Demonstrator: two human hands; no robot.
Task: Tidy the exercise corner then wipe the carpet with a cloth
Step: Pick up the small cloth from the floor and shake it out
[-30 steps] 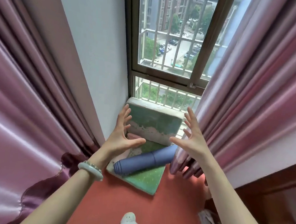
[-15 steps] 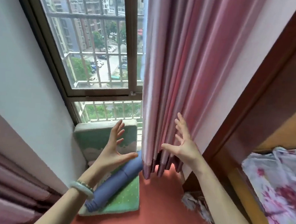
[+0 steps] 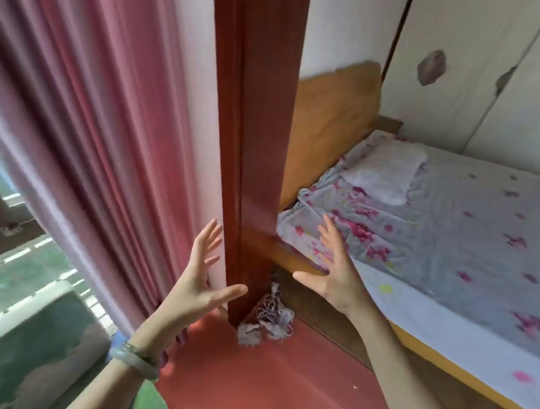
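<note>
My left hand [image 3: 197, 282] is raised with fingers spread and holds nothing, in front of the pink curtain [image 3: 86, 121] and the red wooden post [image 3: 254, 139]. My right hand [image 3: 334, 266] is also spread and empty, held over the edge of the bed. A frayed, crumpled cloth [image 3: 267, 322] lies on the red carpet [image 3: 250, 378] at the foot of the post, between and below my hands. The green foam mat [image 3: 28, 347] leans at the lower left, blurred. The blue rolled mat is hidden apart from a sliver by my wrist.
A bed [image 3: 451, 236] with a flowered sheet and a white folded cloth [image 3: 389, 174] fills the right side, its wooden frame [image 3: 306, 261] close to my right hand. The window [image 3: 2, 224] is at the far left behind the curtain. White wardrobe doors [image 3: 482, 72] stand behind the bed.
My view has swung right, from the window corner with the mats to the post and bed. Both hands stayed raised and spread, holding nothing. The cloth on the carpet came into the middle.
</note>
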